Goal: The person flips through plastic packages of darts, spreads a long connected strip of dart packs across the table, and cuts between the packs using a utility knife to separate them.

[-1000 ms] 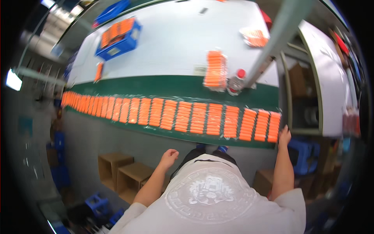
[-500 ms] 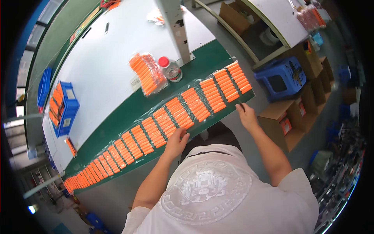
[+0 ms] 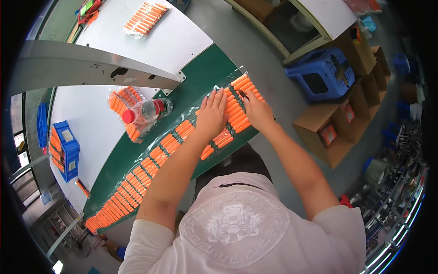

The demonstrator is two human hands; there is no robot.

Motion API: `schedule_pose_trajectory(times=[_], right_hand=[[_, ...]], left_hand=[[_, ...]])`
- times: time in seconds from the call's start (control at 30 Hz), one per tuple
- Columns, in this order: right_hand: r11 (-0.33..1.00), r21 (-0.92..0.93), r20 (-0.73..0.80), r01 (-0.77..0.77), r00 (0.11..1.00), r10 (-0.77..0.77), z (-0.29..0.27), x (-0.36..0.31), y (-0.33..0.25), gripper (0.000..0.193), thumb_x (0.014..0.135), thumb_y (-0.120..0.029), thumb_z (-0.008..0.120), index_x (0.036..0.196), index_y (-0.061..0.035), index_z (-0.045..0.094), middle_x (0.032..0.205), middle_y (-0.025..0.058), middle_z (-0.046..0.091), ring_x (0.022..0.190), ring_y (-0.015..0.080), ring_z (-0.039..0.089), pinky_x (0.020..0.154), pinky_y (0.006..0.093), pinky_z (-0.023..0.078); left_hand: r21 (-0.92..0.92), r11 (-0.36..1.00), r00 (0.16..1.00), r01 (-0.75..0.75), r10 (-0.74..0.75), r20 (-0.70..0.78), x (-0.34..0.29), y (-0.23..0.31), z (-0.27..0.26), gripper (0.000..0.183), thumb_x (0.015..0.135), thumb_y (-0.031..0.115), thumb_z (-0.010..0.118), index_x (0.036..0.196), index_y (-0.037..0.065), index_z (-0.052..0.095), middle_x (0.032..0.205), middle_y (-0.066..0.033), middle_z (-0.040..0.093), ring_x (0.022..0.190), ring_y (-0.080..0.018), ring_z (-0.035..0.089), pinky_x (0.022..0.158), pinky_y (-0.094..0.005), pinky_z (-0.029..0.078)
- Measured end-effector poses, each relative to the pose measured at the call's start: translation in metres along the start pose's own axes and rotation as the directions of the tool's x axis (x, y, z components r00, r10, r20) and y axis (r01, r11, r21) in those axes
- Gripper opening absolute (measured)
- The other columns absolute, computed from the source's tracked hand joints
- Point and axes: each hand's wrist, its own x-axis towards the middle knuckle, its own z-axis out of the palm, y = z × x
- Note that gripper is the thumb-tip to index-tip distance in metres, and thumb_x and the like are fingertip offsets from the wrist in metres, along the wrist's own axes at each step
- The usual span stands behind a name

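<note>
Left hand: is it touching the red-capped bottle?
Apart. The head view shows it plainly: green tabletop lies bare between the left hand and the red-capped bottle.

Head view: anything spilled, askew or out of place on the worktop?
One thin orange piece lies alone on the white tabletop, apart from the blue bin of orange strips, so it looks stray; no spill shows.

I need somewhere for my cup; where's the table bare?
Bare: white tabletop between the grey post and the far orange bundle; green strip between the post's foot and the orange rows. Crowded: under the left hand and right hand, and around the bottle.
</note>
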Motion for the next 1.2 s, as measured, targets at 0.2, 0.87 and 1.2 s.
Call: schedule_pose_trajectory(times=[0.2, 0.87, 1.2], right_hand=[[0.961, 0.068, -0.160, 0.267, 0.954, -0.254, 0.024, 0.031, 0.022, 0.033, 0.094, -0.012, 0.050, 0.126, -0.0050, 0.051, 0.095, 0.0167, 0.065, 0.091, 0.0353, 0.064, 0.072, 0.0454, 0.051], [0.923, -0.184, -0.183, 0.337, 0.911, -0.369, 0.041, 0.063, 0.015, 0.046, 0.091, -0.007, 0.052, 0.137, -0.0087, 0.048, 0.094, 0.0132, 0.065, 0.084, 0.0305, 0.063, 0.069, 0.0411, 0.050], [0.939, -0.172, -0.190, 0.298, 0.925, -0.329, 0.038, 0.006, 0.035, 0.042, 0.092, -0.009, 0.052, 0.134, -0.0090, 0.052, 0.087, 0.0108, 0.064, 0.077, 0.0283, 0.064, 0.065, 0.0413, 0.050]], left_hand=[[0.131, 0.991, 0.990, 0.000, -0.018, 0.140, 0.013, -0.001, 0.007, 0.068, 0.090, 0.030, 0.059, 0.147, 0.006, 0.032, 0.155, -0.0094, 0.028, 0.142, -0.0298, 0.028, 0.113, -0.0463, 0.029], [0.010, 0.999, 0.988, 0.046, -0.047, 0.146, 0.015, -0.007, 0.004, 0.070, 0.087, 0.024, 0.063, 0.148, 0.010, 0.031, 0.155, -0.0045, 0.029, 0.143, -0.0254, 0.028, 0.114, -0.0471, 0.027], [0.021, 0.998, 0.987, 0.061, -0.064, 0.146, 0.012, -0.007, 0.006, 0.072, 0.087, 0.025, 0.065, 0.148, 0.010, 0.030, 0.156, -0.0043, 0.027, 0.143, -0.0247, 0.026, 0.115, -0.0466, 0.026]])
